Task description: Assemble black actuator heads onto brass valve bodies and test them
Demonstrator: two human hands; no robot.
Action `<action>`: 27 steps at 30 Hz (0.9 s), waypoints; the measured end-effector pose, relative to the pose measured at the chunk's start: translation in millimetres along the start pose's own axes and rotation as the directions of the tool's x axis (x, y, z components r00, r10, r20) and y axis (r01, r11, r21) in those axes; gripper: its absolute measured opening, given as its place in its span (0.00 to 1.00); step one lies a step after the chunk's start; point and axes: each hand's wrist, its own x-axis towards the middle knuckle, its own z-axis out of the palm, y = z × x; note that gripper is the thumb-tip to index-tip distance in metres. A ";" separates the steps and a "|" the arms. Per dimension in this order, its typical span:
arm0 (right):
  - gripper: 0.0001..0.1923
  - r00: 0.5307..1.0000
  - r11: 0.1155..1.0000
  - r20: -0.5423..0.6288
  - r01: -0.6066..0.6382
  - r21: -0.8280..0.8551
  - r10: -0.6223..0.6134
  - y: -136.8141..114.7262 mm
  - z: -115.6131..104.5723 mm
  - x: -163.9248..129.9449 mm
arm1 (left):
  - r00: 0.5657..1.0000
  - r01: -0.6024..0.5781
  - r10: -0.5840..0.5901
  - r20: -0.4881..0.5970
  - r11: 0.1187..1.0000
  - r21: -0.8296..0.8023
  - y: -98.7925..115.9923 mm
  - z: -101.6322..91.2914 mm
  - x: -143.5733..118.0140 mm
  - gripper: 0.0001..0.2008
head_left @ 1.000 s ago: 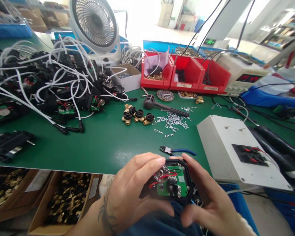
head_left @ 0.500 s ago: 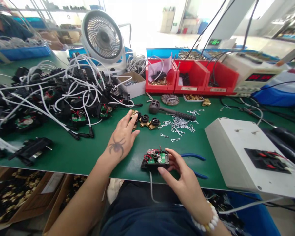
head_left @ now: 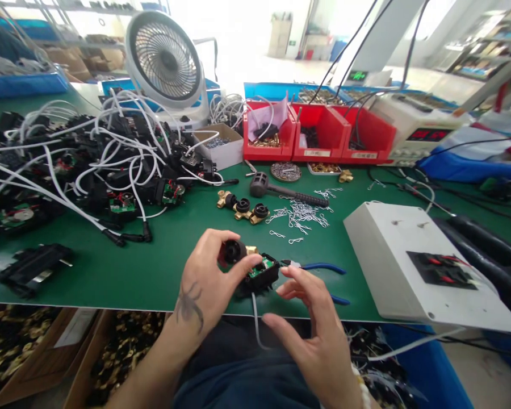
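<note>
My left hand (head_left: 208,278) is closed on a brass fitting with a round black cap (head_left: 235,251). It holds the fitting over the left end of a black housing (head_left: 264,276) with a green circuit board, and the fingers partly hide both. A white cable drops from the housing past the table's front edge. To the right of the housing, my right hand (head_left: 319,324) is open, thumb and fingers apart, fingertips close to its side. Blue-handled pliers (head_left: 323,266) lie just behind that hand. Farther back stand three similar brass fittings (head_left: 242,207) in a row.
A black mallet (head_left: 287,192) lies behind a pile of wire clips (head_left: 304,213). Cabled black housings (head_left: 123,147) crowd the left, near a fan (head_left: 166,59). Red bins (head_left: 319,133) line the back. On the right sits a grey box with switches (head_left: 426,255).
My left hand has come from the row of fittings toward me, bringing one fitting over the housing. My right hand has let go of the housing and opened wider. The view has shifted slightly.
</note>
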 end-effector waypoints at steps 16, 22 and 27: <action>0.23 0.944 0.753 0.193 -0.331 0.569 0.269 0.7 -34.9 -9.7 | 0.922 -0.261 0.065 0.382 0.832 0.490 11.2 27.5 -27.2 0.28; 0.20 0.956 0.708 0.218 -0.291 0.643 0.195 -0.9 -35.7 -8.9 | 0.940 0.068 -0.035 0.340 0.994 -0.085 -2.1 20.5 -30.2 0.24; 0.23 0.954 0.604 0.241 -0.300 0.738 0.180 -2.0 -32.7 -12.2 | 0.853 0.509 -0.224 0.472 0.559 -0.655 -2.9 6.5 -39.5 0.31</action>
